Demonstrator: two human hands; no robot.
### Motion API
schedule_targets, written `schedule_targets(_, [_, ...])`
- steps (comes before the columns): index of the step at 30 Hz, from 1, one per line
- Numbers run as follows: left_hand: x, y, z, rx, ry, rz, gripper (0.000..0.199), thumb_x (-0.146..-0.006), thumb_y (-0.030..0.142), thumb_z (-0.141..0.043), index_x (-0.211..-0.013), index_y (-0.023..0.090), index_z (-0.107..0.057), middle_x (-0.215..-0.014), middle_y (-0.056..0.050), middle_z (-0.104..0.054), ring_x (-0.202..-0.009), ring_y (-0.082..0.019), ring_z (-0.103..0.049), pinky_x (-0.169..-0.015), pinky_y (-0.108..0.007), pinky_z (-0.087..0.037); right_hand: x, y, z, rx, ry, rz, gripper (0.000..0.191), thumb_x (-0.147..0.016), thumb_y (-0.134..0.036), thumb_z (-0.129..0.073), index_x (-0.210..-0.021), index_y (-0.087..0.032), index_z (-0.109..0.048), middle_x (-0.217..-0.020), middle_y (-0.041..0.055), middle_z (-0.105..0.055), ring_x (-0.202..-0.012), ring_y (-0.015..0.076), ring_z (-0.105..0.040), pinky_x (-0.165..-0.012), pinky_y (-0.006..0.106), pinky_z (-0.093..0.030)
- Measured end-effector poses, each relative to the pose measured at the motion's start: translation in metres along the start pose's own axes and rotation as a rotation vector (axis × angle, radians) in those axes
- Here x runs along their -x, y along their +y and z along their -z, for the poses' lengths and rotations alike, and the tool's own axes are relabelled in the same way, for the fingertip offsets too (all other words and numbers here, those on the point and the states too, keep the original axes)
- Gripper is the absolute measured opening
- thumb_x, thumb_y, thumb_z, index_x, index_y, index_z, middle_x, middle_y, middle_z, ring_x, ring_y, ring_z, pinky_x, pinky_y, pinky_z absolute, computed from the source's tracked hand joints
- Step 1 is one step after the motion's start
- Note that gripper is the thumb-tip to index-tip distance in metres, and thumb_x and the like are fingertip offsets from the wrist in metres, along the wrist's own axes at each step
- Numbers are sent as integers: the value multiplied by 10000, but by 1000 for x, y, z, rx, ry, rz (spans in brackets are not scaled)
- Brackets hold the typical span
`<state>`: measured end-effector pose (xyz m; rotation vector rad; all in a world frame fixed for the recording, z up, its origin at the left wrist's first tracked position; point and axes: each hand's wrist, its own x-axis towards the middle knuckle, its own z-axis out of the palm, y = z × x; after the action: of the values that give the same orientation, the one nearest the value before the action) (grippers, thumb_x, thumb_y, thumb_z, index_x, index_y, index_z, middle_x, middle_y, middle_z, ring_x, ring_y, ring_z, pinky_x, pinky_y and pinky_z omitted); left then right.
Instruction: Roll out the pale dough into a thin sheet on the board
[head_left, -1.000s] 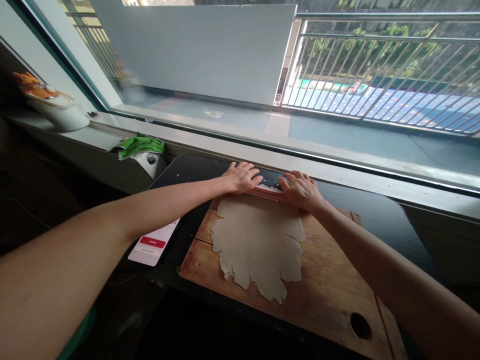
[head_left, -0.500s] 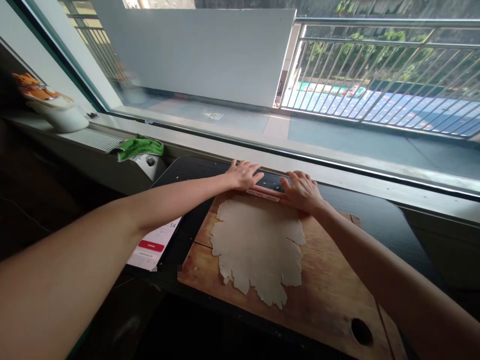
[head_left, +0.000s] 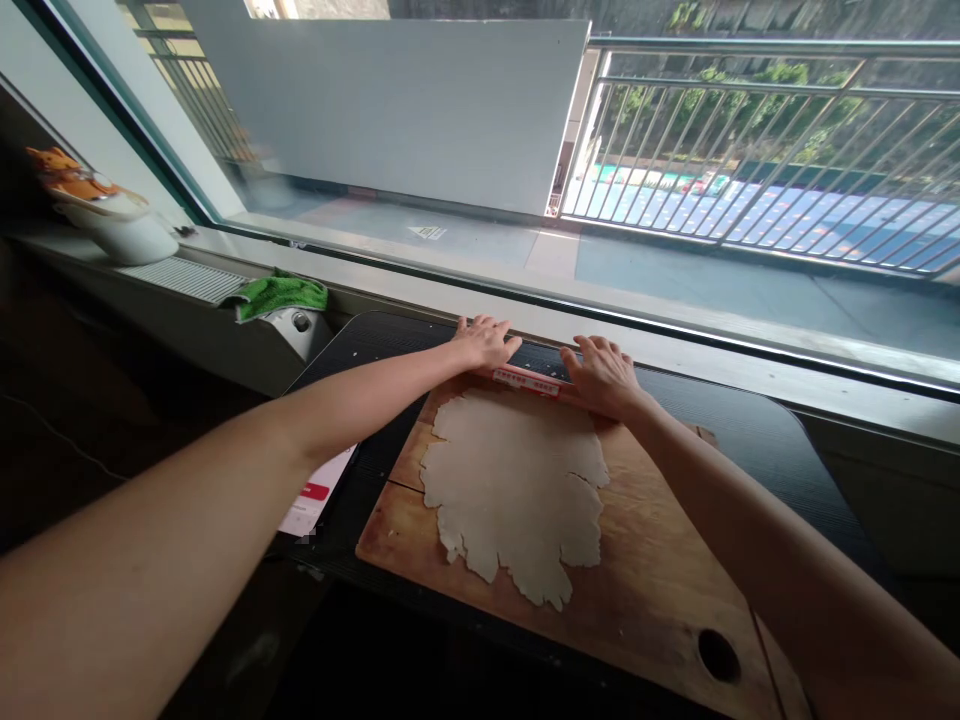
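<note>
A flat sheet of dough (head_left: 517, 480) with a ragged, cracked near edge lies on a wooden cutting board (head_left: 660, 560). Across its far edge runs a rolling pin (head_left: 526, 382) with a printed label at its middle. The palm of my left hand (head_left: 486, 343) rests over the pin's left end, fingers stretched forward and apart. My right hand (head_left: 604, 378) presses on the right end in the same way, its fingers extended and not wrapped round the pin. Both ends of the pin are largely hidden beneath the hands.
The board lies on a black table (head_left: 750, 415) under a window. A phone (head_left: 319, 492) with a lit screen sits left of the board, partly behind my left forearm. A green cloth (head_left: 281, 293) and a white pot (head_left: 124, 230) are on the ledge at left.
The rolling pin has turned, so its label now faces up more clearly. Both hands have shifted very slightly away from me with it, and my left forearm covers more of the phone.
</note>
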<state>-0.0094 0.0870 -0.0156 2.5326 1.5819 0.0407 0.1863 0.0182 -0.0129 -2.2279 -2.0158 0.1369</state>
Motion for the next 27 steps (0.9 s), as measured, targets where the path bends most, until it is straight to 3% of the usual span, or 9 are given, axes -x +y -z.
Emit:
schedule_targets(3, [-12,2,2,10,41,64,551,-993,503,-321,-1435,221,-493,-1497,-141,-516,-1410,-320,-410,-1139,-598,-282,-8,0,2,7,-11,-74,557,-1006,-482,-290,-1417,-178,-512,-1467,186,-515,-1333,338,-472,-1058,520,-394])
schedule_targets(8, [38,-6,-10,-17,45,-112,529,-992,538,-297,-1328,261,-596,-1424,-85,-593,-1354,-311,-464,-1132,-567,-304,46,-8,-5,40,-20,141,525,-1011,-505,-278,-1367,-239,-558,-1418,129,-573,-1313,309,-472,-1041,483,-404])
schedule_targets(10, [46,-8,-12,-18,68,-136,530,-1000,533,-279,-1297,256,-619,-1400,-85,-610,-1336,-309,-478,-1127,-566,-311,52,-9,-6,54,29,205,512,-1011,-496,-290,-1349,-239,-576,-1406,124,-583,-1337,304,-443,-1071,477,-373])
schedule_targets(12, [34,-6,-9,-3,71,-91,537,-1002,520,-282,-1339,236,-589,-1444,-103,-573,-1367,-315,-447,-1132,-585,-302,37,-6,-6,41,51,175,524,-1007,-486,-304,-1388,-218,-546,-1440,133,-554,-1355,308,-427,-1094,484,-348])
schedule_targets(15, [4,0,0,12,44,32,574,-1003,498,-288,-1441,186,-491,-1529,-144,-477,-1439,-321,-360,-1155,-609,-260,3,-2,-1,6,15,7,569,-1002,-477,-302,-1458,-182,-473,-1490,164,-498,-1348,326,-443,-1089,507,-352])
schedule_targets(17, [-1,2,4,12,25,64,600,-1002,503,-288,-1471,166,-452,-1548,-159,-449,-1459,-322,-333,-1167,-613,-240,-3,-2,2,-1,-14,-50,579,-1004,-480,-289,-1468,-178,-456,-1498,175,-485,-1347,333,-447,-1075,511,-364])
schedule_targets(21, [45,-5,-4,-13,36,-77,569,-1005,525,-275,-1400,213,-539,-1504,-121,-514,-1422,-319,-394,-1157,-607,-266,46,-9,-2,35,-61,113,552,-1009,-519,-277,-1413,-226,-512,-1463,133,-527,-1342,313,-454,-1059,483,-386])
schedule_targets(24, [79,-11,-13,-30,103,-219,542,-1011,491,-298,-1417,215,-527,-1519,-112,-501,-1433,-287,-391,-1182,-548,-258,81,-13,-9,71,39,276,550,-1015,-508,-282,-1405,-206,-527,-1451,126,-544,-1371,282,-421,-1094,430,-359])
schedule_targets(27, [68,-9,-11,-33,108,-182,537,-1023,469,-293,-1446,211,-500,-1549,-100,-469,-1469,-271,-344,-1209,-528,-215,70,-12,-9,84,78,249,560,-1013,-509,-291,-1420,-194,-511,-1488,135,-511,-1405,291,-383,-1119,455,-333])
